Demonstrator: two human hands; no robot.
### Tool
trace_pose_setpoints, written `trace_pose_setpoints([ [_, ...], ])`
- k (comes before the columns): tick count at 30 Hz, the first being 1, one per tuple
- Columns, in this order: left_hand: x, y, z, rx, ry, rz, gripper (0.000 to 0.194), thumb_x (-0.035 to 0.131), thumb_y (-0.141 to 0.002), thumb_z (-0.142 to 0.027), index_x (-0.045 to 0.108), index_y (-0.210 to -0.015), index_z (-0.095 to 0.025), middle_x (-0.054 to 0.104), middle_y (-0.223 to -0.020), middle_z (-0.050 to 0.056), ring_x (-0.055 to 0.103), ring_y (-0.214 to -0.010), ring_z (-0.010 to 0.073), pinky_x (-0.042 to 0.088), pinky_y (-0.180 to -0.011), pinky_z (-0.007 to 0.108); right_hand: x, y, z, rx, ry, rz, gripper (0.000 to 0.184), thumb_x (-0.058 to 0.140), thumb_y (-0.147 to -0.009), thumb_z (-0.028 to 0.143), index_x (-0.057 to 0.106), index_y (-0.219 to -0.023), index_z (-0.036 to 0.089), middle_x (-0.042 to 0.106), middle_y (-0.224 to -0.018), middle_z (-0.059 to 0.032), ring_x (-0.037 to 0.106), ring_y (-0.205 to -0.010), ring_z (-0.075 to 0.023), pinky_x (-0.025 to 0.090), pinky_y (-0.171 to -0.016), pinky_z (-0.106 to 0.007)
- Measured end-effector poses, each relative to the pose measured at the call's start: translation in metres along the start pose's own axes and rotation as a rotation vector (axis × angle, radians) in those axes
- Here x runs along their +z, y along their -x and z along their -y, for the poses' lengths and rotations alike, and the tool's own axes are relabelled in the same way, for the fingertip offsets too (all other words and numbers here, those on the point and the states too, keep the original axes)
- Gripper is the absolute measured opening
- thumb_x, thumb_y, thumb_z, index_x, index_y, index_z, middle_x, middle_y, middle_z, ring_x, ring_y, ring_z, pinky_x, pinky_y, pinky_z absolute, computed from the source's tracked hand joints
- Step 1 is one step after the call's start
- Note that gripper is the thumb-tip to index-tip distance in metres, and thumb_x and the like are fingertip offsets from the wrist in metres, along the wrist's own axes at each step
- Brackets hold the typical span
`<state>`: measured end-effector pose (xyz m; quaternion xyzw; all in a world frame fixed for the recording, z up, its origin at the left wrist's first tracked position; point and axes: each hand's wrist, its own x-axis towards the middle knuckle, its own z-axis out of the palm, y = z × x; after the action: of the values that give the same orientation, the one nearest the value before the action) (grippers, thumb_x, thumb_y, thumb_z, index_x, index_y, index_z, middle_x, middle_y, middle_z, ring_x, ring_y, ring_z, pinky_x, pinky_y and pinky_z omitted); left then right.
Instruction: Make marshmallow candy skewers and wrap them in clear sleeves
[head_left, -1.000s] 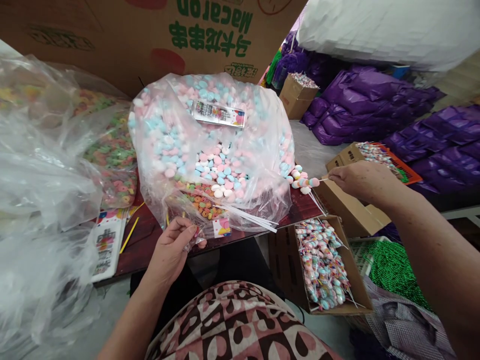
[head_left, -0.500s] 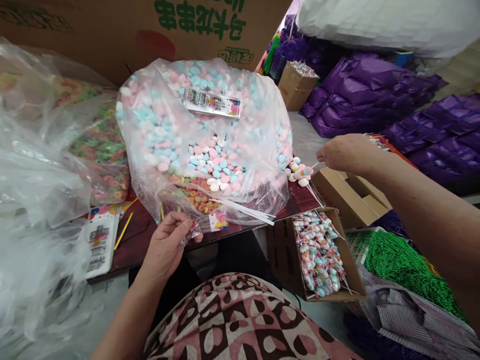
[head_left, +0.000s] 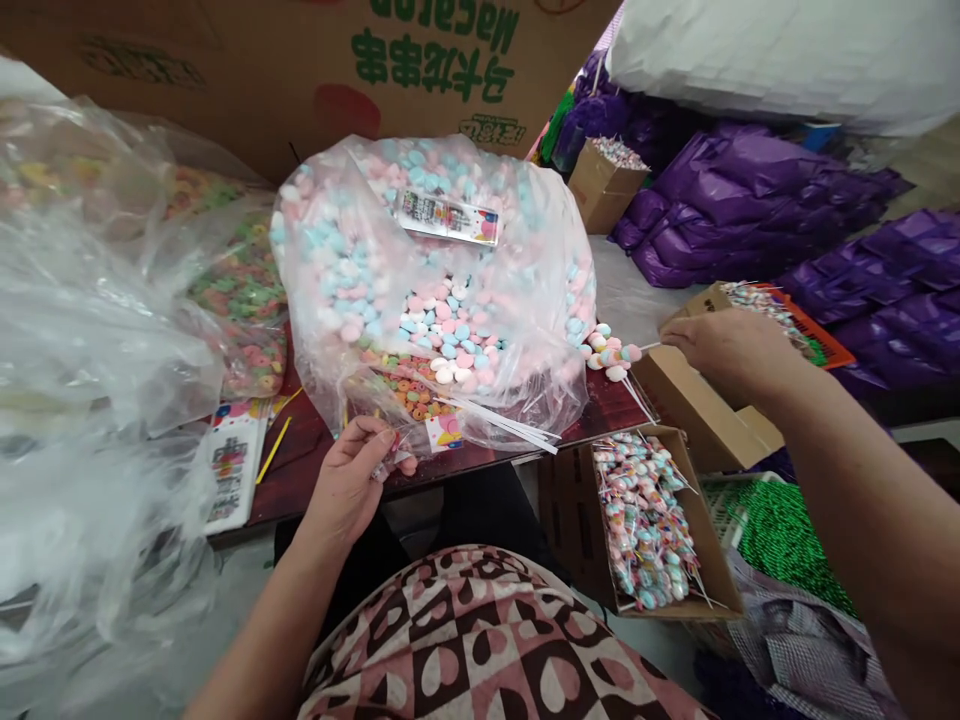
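A big clear plastic bag (head_left: 427, 280) of pink, blue and white candies lies on the dark red table (head_left: 315, 465). My right hand (head_left: 724, 345) is closed round the thin stick of a candy skewer (head_left: 609, 353), whose candies rest at the bag's right side. My left hand (head_left: 352, 485) pinches the front edge of a small clear packet (head_left: 405, 400) of coloured ring candies at the table's front edge. Loose white sticks (head_left: 502, 420) lie beside that packet.
An open cardboard box (head_left: 645, 520) of finished candy skewers sits low at the right. More boxes (head_left: 705, 410), purple bags (head_left: 735, 200) and green material (head_left: 787, 530) fill the right side. Crumpled plastic bags (head_left: 97, 350) cover the left. A large printed carton (head_left: 315, 70) stands behind.
My right hand with the skewer rose slightly toward the bag, then came back down to the right. My left hand stayed on the packet.
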<state>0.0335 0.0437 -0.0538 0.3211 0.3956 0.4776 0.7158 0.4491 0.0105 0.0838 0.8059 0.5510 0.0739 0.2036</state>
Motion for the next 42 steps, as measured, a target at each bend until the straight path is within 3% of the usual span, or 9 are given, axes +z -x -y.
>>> trace_pose_setpoints([
  [4, -0.004, -0.002, -0.002, 0.013, 0.052, -0.009, 0.027, 0.081, -0.069, -0.029, 0.057, -0.078, -0.019, 0.061, -0.061, -0.005, 0.062, -0.052, 0.0132, 0.051, -0.052, 0.025, 0.020, 0.030, -0.026, 0.180, -0.104, -0.011, 0.040, 0.042, -0.093, 0.041, 0.074, -0.109, 0.023, 0.075, -0.103, -0.0146, 0.069, -0.089, -0.0314, 0.046, -0.072, -0.039],
  [9, -0.002, -0.004, -0.003, 0.001, 0.141, 0.019, 0.025, 0.079, -0.071, -0.029, 0.058, -0.079, -0.019, 0.063, -0.061, -0.003, 0.060, -0.054, 0.0124, 0.049, -0.052, 0.024, 0.042, 0.067, -0.037, 0.271, -0.825, -0.236, 0.033, 0.055, -0.081, 0.053, 0.068, -0.073, 0.024, 0.064, -0.062, -0.0043, 0.061, -0.060, -0.0226, 0.048, -0.065, -0.037],
  [12, 0.006, 0.000, -0.005, -0.003, 0.229, 0.055, 0.025, 0.080, -0.071, -0.028, 0.058, -0.078, -0.019, 0.061, -0.061, -0.005, 0.059, -0.054, 0.0105, 0.048, -0.053, 0.023, 0.042, 0.086, -0.001, 0.177, -1.230, -0.284, 0.039, 0.068, -0.072, 0.060, 0.059, -0.056, 0.025, 0.057, -0.060, -0.0040, 0.053, -0.058, -0.0207, 0.043, -0.056, -0.035],
  [17, 0.010, 0.009, -0.011, 0.000, 0.292, 0.109, 0.026, 0.080, -0.072, -0.031, 0.058, -0.078, -0.019, 0.061, -0.062, -0.004, 0.059, -0.056, 0.0103, 0.048, -0.057, 0.024, 0.035, 0.106, 0.087, 0.025, -1.754, -0.045, 0.024, 0.074, -0.071, 0.057, 0.072, -0.073, 0.033, 0.052, -0.053, 0.0004, 0.047, -0.053, -0.0207, 0.038, -0.051, -0.034],
  [20, 0.005, 0.013, -0.012, 0.015, 0.266, 0.086, 0.026, 0.080, -0.073, -0.032, 0.058, -0.080, -0.020, 0.062, -0.066, -0.004, 0.059, -0.057, 0.0104, 0.048, -0.057, 0.024, 0.035, 0.111, 0.121, -0.084, -1.813, 0.055, 0.017, 0.071, -0.075, 0.055, 0.074, -0.075, 0.039, 0.053, -0.052, 0.0014, 0.047, -0.053, -0.0205, 0.038, -0.053, -0.035],
  [24, 0.000, 0.016, -0.011, 0.005, 0.232, 0.074, 0.026, 0.080, -0.073, -0.031, 0.057, -0.079, -0.020, 0.062, -0.069, -0.004, 0.060, -0.058, 0.0111, 0.048, -0.057, 0.025, 0.039, 0.111, 0.139, -0.137, -1.763, 0.095, 0.012, 0.070, -0.076, 0.054, 0.075, -0.077, 0.043, 0.056, -0.054, 0.0021, 0.049, -0.053, -0.0218, 0.041, -0.053, -0.037],
  [29, 0.000, 0.014, -0.009, -0.012, 0.225, 0.068, 0.029, 0.082, -0.070, -0.031, 0.057, -0.078, -0.019, 0.060, -0.067, -0.004, 0.061, -0.058, 0.0112, 0.049, -0.056, 0.025, 0.048, 0.111, 0.134, -0.135, -1.699, 0.075, 0.015, 0.069, -0.078, 0.052, 0.075, -0.081, 0.039, 0.058, -0.057, 0.0013, 0.052, -0.056, -0.0235, 0.045, -0.054, -0.039],
  [35, 0.001, 0.011, -0.010, -0.001, 0.199, 0.074, 0.031, 0.081, -0.070, -0.033, 0.055, -0.076, -0.018, 0.060, -0.064, -0.004, 0.062, -0.055, 0.0112, 0.050, -0.054, 0.023, 0.059, 0.107, 0.132, -0.140, -1.731, 0.058, 0.026, 0.073, -0.078, 0.050, 0.075, -0.083, 0.024, 0.058, -0.058, 0.0004, 0.052, -0.056, -0.0150, 0.044, -0.053, -0.027],
  [42, 0.001, 0.010, -0.011, 0.005, 0.165, 0.049, 0.031, 0.083, -0.068, -0.033, 0.057, -0.077, -0.018, 0.060, -0.064, -0.005, 0.062, -0.053, 0.0107, 0.052, -0.053, 0.022, 0.056, 0.106, 0.129, -0.119, -1.669, 0.053, 0.034, 0.076, -0.074, 0.054, 0.075, -0.083, 0.021, 0.060, -0.058, -0.0006, 0.053, -0.056, -0.0130, 0.045, -0.053, -0.024],
])
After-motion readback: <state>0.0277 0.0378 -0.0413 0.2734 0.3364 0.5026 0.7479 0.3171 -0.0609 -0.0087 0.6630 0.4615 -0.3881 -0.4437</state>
